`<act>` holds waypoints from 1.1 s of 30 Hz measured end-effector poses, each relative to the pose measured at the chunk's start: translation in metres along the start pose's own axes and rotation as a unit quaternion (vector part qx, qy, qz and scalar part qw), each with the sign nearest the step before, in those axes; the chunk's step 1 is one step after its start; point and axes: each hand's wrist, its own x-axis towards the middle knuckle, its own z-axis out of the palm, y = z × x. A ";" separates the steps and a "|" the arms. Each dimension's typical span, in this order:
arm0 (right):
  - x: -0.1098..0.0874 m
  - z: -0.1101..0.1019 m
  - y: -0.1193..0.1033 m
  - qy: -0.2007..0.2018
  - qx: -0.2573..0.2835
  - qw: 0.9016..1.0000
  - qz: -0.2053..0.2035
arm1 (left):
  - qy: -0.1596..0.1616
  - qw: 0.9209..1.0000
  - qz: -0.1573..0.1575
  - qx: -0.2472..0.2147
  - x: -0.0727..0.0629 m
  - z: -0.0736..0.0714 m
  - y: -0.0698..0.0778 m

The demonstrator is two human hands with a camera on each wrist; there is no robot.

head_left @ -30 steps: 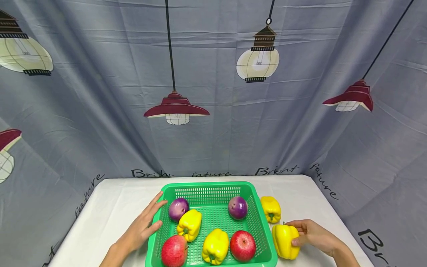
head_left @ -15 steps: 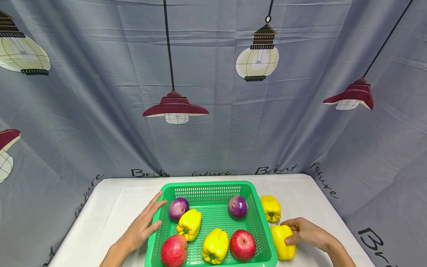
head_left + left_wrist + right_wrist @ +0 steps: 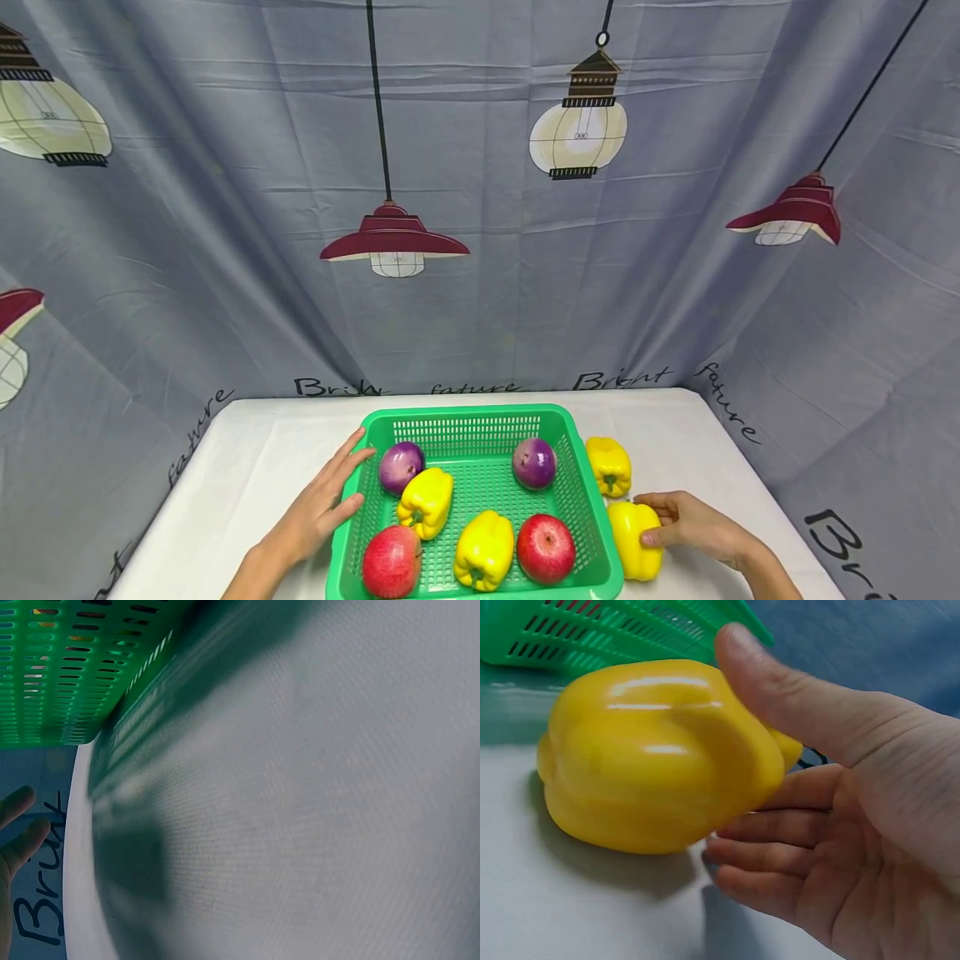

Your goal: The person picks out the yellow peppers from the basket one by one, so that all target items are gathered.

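My right hand point(image 3: 693, 529) holds a yellow bell pepper point(image 3: 634, 542) between thumb and fingers, just right of a green basket point(image 3: 611, 546). In the right wrist view the thumb lies along the upper side of this pepper point(image 3: 652, 761), with the fingers partly behind it. Its lower side is at the white tabletop. Spread and nearly straight, the fingers of my left hand point(image 3: 315, 508) lie at the basket's left rim. Inside the basket are two yellow bell peppers point(image 3: 484, 552), two round purple things point(image 3: 535, 463) and two round red fruits point(image 3: 546, 550).
Another yellow bell pepper point(image 3: 608, 467) lies on the white table point(image 3: 262, 450) beside the basket's right wall, behind the held one. A grey curtain point(image 3: 480, 325) printed with lamps hangs behind and at both sides of the table.
My right hand and the yellow bell pepper it holds have shifted slightly left, closer to the basket, mostly in the first half second. My left hand has stayed at the rim.
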 end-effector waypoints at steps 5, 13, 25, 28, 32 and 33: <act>-0.004 -0.006 -0.004 0.024 -0.048 0.999 -0.004 | -0.003 1.000 -0.003 0.000 0.000 -0.001 0.000; -0.011 -0.017 -0.011 0.063 -0.084 0.994 0.036 | -0.002 1.000 -0.001 0.000 0.001 -0.001 0.000; -0.015 -0.017 -0.028 0.080 -0.117 0.990 -0.011 | 0.000 1.000 -0.002 0.002 0.000 -0.001 0.002; -0.016 -0.016 -0.044 0.094 -0.139 0.985 -0.035 | 0.001 1.000 -0.001 0.001 0.000 -0.001 0.002; -0.016 -0.009 -0.065 0.107 -0.165 0.979 -0.055 | 0.002 1.000 0.002 0.002 0.000 0.000 0.002; -0.016 -0.007 -0.070 0.107 -0.170 0.978 -0.055 | 0.002 1.000 0.002 0.003 0.000 0.000 0.001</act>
